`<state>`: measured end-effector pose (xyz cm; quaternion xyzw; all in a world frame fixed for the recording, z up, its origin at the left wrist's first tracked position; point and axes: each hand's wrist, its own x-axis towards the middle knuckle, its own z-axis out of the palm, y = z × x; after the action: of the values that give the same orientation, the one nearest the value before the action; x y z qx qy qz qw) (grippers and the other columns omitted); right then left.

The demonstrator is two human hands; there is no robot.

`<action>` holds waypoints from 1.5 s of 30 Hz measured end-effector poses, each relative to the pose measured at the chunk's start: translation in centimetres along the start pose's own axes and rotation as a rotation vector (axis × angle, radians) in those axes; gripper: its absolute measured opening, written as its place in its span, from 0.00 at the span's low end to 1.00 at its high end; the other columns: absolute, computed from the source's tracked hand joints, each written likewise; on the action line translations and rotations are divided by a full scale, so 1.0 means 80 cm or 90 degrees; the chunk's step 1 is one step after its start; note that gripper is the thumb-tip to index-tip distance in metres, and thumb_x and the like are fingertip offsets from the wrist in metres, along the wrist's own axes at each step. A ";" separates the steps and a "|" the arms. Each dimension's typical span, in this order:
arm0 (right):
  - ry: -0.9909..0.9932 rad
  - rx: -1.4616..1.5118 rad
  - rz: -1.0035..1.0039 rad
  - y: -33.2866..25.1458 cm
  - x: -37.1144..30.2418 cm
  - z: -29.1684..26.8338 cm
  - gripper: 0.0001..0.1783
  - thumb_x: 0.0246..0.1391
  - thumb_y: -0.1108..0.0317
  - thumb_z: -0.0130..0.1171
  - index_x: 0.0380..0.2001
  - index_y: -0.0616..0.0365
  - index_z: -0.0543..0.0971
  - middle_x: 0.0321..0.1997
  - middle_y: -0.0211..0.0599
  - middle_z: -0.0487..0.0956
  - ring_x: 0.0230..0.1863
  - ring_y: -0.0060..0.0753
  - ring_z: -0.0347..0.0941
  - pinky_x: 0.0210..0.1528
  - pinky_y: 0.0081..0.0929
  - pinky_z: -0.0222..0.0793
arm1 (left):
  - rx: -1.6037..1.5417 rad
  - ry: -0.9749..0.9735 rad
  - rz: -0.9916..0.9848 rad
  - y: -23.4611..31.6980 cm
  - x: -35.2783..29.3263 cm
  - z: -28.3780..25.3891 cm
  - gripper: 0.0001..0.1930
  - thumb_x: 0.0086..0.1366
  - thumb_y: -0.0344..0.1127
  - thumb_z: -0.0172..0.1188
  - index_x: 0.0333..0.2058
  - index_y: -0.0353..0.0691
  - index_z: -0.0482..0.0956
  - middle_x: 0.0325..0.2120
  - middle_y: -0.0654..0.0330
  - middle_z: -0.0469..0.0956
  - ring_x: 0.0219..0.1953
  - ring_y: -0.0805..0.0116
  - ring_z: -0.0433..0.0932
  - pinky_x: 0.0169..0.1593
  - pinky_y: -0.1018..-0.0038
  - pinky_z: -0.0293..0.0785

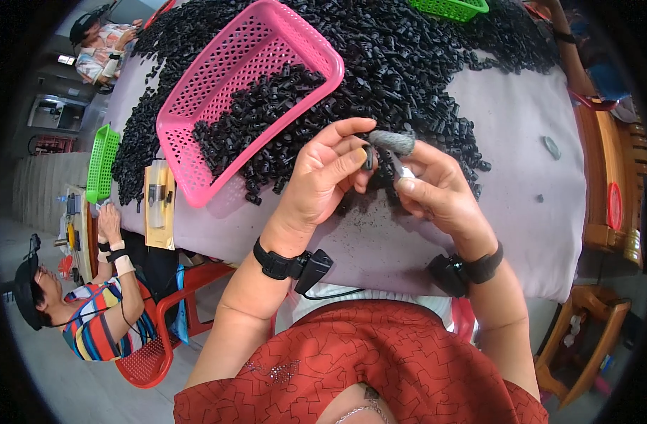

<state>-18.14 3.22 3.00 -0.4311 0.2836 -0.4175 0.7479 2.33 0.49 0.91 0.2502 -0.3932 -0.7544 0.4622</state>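
Observation:
Above the near part of the table, my left hand (pixel 323 169) pinches a small black plastic part (pixel 368 158) between thumb and fingers. My right hand (pixel 440 187) is closed on a small thin tool (pixel 398 165) with a greyish, blade-like end and a whitish piece by the thumb. A fuzzy grey sleeve (pixel 394 142) appears to cover my right index finger, which reaches over toward the black part. The two hands nearly meet, and my fingers hide much of the tool and the part. Behind them spreads a large pile of similar black parts (pixel 408 92).
A pink perforated basket (pixel 178 127), tilted and partly filled with black parts, lies at left. Green baskets (pixel 101 166) stand at the left edge and far side. A yellowish board (pixel 156 237) bears a clear tube. Co-workers (pixel 104 304) sit at left. Dark crumbs dot the cloth (pixel 521 212).

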 end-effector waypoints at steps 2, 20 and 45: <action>0.052 -0.003 -0.020 0.003 0.001 -0.001 0.26 0.59 0.70 0.57 0.60 0.61 0.68 0.22 0.19 0.65 0.19 0.10 0.56 0.20 0.11 0.52 | 0.035 0.037 0.091 0.001 0.001 0.000 0.18 0.66 0.29 0.58 0.54 0.36 0.71 0.35 0.59 0.78 0.27 0.78 0.73 0.30 0.83 0.72; 0.047 -0.017 0.013 -0.001 -0.002 0.007 0.21 0.60 0.72 0.56 0.56 0.63 0.71 0.22 0.19 0.66 0.19 0.11 0.56 0.21 0.14 0.54 | 0.913 0.387 0.558 0.064 0.005 -0.028 0.07 0.58 0.22 0.61 0.37 0.35 0.81 0.35 0.56 0.78 0.39 0.60 0.78 0.46 0.70 0.73; 0.164 -0.023 -0.063 0.006 0.004 -0.007 0.15 0.62 0.68 0.56 0.50 0.61 0.74 0.26 0.21 0.72 0.21 0.09 0.61 0.20 0.10 0.54 | 0.955 -0.152 0.194 0.018 0.040 0.017 0.14 0.52 0.21 0.61 0.39 0.34 0.76 0.33 0.51 0.73 0.37 0.49 0.77 0.40 0.62 0.75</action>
<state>-18.24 2.86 2.28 -0.4009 0.3629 -0.5005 0.6760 0.58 -2.24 2.81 0.3563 -0.8762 -0.2365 0.2223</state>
